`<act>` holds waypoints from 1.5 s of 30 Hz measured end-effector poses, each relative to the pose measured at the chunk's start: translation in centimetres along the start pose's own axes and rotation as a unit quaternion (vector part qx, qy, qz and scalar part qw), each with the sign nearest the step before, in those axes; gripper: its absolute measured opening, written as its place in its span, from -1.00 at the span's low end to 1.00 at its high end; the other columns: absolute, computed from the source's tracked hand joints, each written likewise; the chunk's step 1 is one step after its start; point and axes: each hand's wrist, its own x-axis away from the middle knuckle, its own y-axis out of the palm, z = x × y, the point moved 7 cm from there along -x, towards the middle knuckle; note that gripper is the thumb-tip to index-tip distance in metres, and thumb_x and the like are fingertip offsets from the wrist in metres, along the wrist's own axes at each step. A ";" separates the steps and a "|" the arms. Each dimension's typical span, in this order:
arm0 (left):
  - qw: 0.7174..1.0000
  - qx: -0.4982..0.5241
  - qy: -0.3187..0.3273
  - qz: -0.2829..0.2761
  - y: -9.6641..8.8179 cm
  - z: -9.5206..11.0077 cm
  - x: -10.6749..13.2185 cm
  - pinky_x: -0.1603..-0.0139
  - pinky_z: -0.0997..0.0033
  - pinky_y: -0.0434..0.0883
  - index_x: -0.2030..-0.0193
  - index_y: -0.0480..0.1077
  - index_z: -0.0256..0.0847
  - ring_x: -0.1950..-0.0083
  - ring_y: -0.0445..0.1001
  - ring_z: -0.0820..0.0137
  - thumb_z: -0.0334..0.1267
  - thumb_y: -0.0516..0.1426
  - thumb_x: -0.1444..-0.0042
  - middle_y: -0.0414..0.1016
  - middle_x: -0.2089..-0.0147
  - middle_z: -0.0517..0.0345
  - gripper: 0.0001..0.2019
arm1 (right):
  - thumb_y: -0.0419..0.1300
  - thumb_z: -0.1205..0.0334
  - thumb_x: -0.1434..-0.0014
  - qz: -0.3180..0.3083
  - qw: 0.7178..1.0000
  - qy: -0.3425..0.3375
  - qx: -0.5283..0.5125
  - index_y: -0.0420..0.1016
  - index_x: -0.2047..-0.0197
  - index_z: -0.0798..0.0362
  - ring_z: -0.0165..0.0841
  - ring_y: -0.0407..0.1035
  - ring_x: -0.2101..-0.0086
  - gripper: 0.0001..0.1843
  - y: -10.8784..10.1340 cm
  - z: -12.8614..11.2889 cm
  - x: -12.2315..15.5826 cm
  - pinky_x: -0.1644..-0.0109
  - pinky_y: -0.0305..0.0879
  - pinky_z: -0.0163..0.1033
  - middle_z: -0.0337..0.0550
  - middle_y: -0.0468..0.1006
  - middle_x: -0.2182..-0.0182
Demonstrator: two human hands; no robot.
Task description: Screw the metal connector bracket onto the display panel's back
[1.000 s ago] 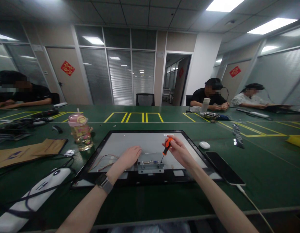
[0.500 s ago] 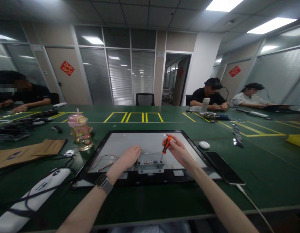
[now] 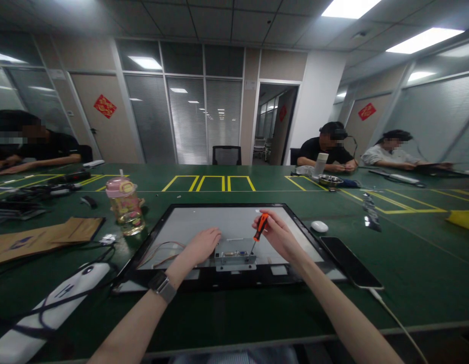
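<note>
Green, yellow-lined tabletop (image 3: pixel 409 263) carries one black-framed flat panel (image 3: pixel 204 222), laid face down. One orange-handled screwdriver (image 3: pixel 258 231) is gripped by the right hand (image 3: pixel 278 236), its tip kept at the single grey metal connector bracket (image 3: pixel 235 259); the handle has been shifted slightly leftward since a second ago. The left hand (image 3: pixel 201 246) is rested flat, fingers released

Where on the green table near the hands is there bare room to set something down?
Bare green table between the panel and the near edge, and beyond the panel toward the yellow boxes. Crowded left by bottle, cables; right, the phone.
</note>
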 end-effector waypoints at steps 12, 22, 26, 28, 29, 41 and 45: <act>1.000 0.007 -0.003 0.000 0.6 -0.4 -0.1 -0.14 0.20 0.26 -0.05 0.30 -0.35 -0.15 0.30 0.27 -0.35 -0.19 -0.26 0.33 -0.13 -0.12 -0.65 | 0.19 0.10 -0.08 0.019 1.000 -0.003 0.014 0.44 0.12 -0.06 -0.31 0.38 0.26 -0.73 -0.2 -0.1 0.1 -0.01 0.20 -0.07 -0.17 0.49 0.32; 0.999 0.029 -0.009 0.010 0.0 -0.2 0.0 -0.13 0.20 0.27 -0.04 0.31 -0.30 -0.14 0.31 0.28 -0.34 -0.19 -0.26 0.33 -0.13 -0.10 -0.65 | 0.26 0.18 -0.02 0.031 0.999 -0.009 0.013 0.47 0.19 -0.07 -0.37 0.36 0.27 -0.77 -0.5 -0.1 0.1 -0.08 0.14 -0.10 -0.25 0.47 0.34; 1.000 0.022 -0.009 0.002 -0.1 -0.1 0.0 -0.14 0.21 0.25 -0.03 0.31 -0.34 -0.14 0.32 0.28 -0.35 -0.19 -0.26 0.35 -0.11 -0.13 -0.65 | 0.20 0.11 -0.08 0.020 0.999 0.008 -0.026 0.44 0.12 -0.07 -0.31 0.39 0.24 -0.73 -0.2 0.2 -0.1 -0.02 0.19 -0.06 -0.19 0.50 0.33; 1.000 0.008 -0.005 0.004 -0.1 0.0 0.0 -0.14 0.22 0.25 -0.03 0.30 -0.33 -0.14 0.32 0.29 -0.35 -0.18 -0.26 0.35 -0.11 -0.12 -0.66 | 0.19 0.10 -0.08 0.020 0.999 0.007 -0.038 0.45 0.17 -0.07 -0.30 0.38 0.23 -0.77 -0.1 0.2 -0.1 -0.02 0.20 -0.04 -0.19 0.51 0.32; 1.000 -0.001 -0.001 0.004 -0.1 0.0 0.0 -0.13 0.23 0.26 -0.03 0.30 -0.33 -0.14 0.32 0.29 -0.36 -0.18 -0.26 0.35 -0.11 -0.11 -0.67 | 0.20 0.10 -0.08 0.021 0.999 0.003 -0.037 0.46 0.20 -0.07 -0.31 0.37 0.22 -0.80 -0.1 0.2 -0.1 -0.03 0.20 -0.03 -0.19 0.50 0.31; 1.000 0.001 -0.001 -0.005 0.3 -0.2 0.0 -0.13 0.22 0.26 -0.05 0.29 -0.31 -0.15 0.30 0.29 -0.36 -0.19 -0.26 0.32 -0.14 -0.10 -0.66 | 0.22 0.11 -0.05 0.031 0.999 -0.003 0.020 0.40 0.07 -0.08 -0.28 0.41 0.27 -0.66 0.1 0.0 0.2 -0.01 0.19 -0.04 -0.19 0.52 0.33; 1.000 0.013 -0.008 0.001 0.3 -0.4 0.0 -0.14 0.20 0.25 -0.05 0.29 -0.31 -0.16 0.29 0.30 -0.34 -0.19 -0.26 0.32 -0.14 -0.11 -0.66 | 0.20 0.08 -0.06 0.026 1.000 -0.013 0.006 0.41 0.13 -0.09 -0.26 0.41 0.23 -0.72 0.1 0.0 0.1 -0.02 0.19 -0.01 -0.17 0.53 0.29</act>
